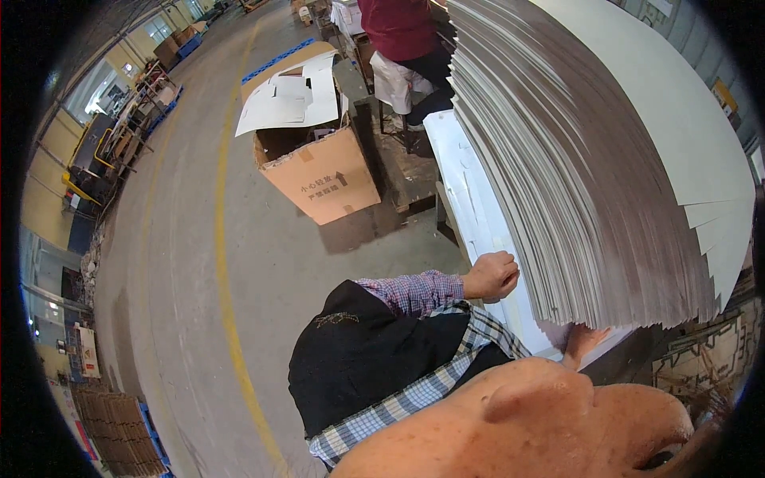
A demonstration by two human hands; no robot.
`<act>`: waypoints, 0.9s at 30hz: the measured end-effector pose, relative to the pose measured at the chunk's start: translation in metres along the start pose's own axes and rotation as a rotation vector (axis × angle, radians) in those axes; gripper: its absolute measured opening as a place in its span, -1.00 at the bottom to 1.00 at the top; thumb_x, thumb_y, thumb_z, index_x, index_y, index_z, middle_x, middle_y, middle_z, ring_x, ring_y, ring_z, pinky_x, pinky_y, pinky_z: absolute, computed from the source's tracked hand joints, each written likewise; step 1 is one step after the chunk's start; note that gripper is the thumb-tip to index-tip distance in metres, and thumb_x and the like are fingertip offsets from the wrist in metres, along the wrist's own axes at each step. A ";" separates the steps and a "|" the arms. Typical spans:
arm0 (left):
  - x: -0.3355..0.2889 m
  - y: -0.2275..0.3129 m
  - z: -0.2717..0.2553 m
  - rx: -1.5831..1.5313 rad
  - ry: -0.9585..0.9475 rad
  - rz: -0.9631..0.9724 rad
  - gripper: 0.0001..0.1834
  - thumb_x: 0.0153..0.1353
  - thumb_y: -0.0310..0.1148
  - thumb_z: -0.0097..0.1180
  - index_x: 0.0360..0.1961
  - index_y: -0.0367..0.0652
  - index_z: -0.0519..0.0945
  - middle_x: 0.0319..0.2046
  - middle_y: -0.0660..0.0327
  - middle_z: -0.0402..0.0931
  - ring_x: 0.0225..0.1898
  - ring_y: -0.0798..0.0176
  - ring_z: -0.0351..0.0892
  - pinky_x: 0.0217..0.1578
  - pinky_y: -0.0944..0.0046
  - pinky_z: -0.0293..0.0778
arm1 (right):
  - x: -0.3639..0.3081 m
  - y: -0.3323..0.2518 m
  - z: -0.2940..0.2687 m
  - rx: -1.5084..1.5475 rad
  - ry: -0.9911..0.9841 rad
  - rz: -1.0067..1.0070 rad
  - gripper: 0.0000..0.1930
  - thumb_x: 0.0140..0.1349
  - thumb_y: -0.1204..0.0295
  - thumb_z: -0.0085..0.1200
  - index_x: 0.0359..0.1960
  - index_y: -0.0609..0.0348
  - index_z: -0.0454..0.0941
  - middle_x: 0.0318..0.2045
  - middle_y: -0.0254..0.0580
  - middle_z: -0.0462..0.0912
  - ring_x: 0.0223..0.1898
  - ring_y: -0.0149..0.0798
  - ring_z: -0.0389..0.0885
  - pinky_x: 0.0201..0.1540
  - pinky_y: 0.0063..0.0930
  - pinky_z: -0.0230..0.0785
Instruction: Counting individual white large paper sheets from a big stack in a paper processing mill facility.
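Observation:
A tall stack of large paperboard sheets (558, 159), pale on top with fanned grey-brown edges, rises at the right over a white-covered table (470, 187). Beside the stack's lower left edge, my left hand (492, 275) is closed in a fist above the white surface. Whatever its fingers may hold does not show. My right hand (584, 344) is at the stack's near bottom edge, its fingers mostly hidden by the sheets. A plaid cuff covers my left forearm, and a black sleeve cover (374, 342) lies over the upper arm.
Ahead on the left, an open cardboard box (323, 179) stands on the floor with white sheets (295, 95) across its top. Beyond the table is another person in a dark red top (398, 28). Flattened brown cardboard (119, 430) is piled at the lower left.

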State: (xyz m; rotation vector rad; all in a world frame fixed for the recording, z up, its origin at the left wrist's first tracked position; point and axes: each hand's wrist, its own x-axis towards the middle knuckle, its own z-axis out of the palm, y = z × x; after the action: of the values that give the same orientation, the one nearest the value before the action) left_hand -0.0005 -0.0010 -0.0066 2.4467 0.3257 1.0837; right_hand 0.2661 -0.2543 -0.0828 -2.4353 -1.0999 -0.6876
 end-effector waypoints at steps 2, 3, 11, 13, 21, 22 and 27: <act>-0.001 -0.002 0.001 0.007 0.024 0.023 -0.86 0.04 -0.41 0.23 -0.56 -0.18 0.53 -0.55 0.15 0.41 -0.48 0.06 0.50 -0.50 0.06 0.47 | 0.000 -0.002 0.001 0.084 0.078 0.022 -0.26 0.16 0.04 0.23 0.36 0.10 0.40 0.33 0.11 0.42 0.38 0.29 0.28 0.47 0.30 -0.05; 0.000 -0.002 0.001 0.007 0.024 0.023 -0.86 0.04 -0.41 0.23 -0.56 -0.18 0.53 -0.55 0.15 0.41 -0.48 0.06 0.50 -0.50 0.06 0.47 | 0.000 0.001 0.003 0.084 0.078 0.022 -0.26 0.16 0.04 0.23 0.36 0.10 0.40 0.33 0.11 0.42 0.38 0.29 0.28 0.47 0.30 -0.05; 0.001 -0.003 0.002 0.014 0.018 0.030 -0.85 0.04 -0.41 0.24 -0.55 -0.19 0.52 -0.55 0.14 0.42 -0.47 0.05 0.50 -0.51 0.06 0.47 | 0.004 -0.002 -0.002 0.027 0.003 -0.006 -0.25 0.16 0.04 0.21 0.36 0.13 0.40 0.33 0.15 0.41 0.36 0.33 0.27 0.46 0.26 0.00; 0.000 -0.003 0.001 0.017 0.012 0.026 -0.86 0.04 -0.41 0.23 -0.55 -0.19 0.53 -0.54 0.14 0.43 -0.47 0.05 0.51 -0.50 0.06 0.47 | 0.006 -0.007 -0.005 0.045 0.043 0.010 -0.38 0.21 0.15 0.19 0.29 0.13 0.46 0.30 0.09 0.46 0.36 0.26 0.31 0.45 0.23 0.01; -0.001 0.000 -0.003 0.019 -0.011 0.016 -0.87 0.06 -0.40 0.23 -0.52 -0.21 0.56 -0.53 0.13 0.46 -0.46 0.06 0.52 -0.50 0.06 0.48 | -0.002 -0.004 0.000 -0.001 0.075 0.072 -0.47 0.24 0.25 0.19 0.24 0.14 0.50 0.27 0.06 0.49 0.35 0.20 0.33 0.45 0.18 0.04; -0.001 0.000 -0.002 0.021 -0.013 0.019 -0.87 0.06 -0.40 0.23 -0.52 -0.21 0.56 -0.54 0.13 0.45 -0.46 0.06 0.52 -0.50 0.06 0.48 | -0.002 -0.004 -0.001 -0.004 0.061 0.060 -0.46 0.25 0.25 0.18 0.25 0.13 0.48 0.27 0.05 0.49 0.35 0.20 0.34 0.45 0.18 0.03; -0.001 -0.002 0.002 0.023 0.003 0.007 -0.88 0.07 -0.42 0.22 -0.53 -0.20 0.55 -0.55 0.14 0.44 -0.47 0.06 0.51 -0.50 0.06 0.47 | 0.010 -0.008 -0.003 -0.021 0.101 -0.017 -0.48 0.28 0.24 0.14 0.26 0.12 0.48 0.29 0.04 0.48 0.34 0.20 0.35 0.45 0.20 0.03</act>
State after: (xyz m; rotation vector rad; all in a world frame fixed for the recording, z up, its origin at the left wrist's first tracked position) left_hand -0.0001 0.0002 -0.0094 2.4689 0.3323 1.0925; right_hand 0.2644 -0.2452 -0.0735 -2.3827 -1.0804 -0.8218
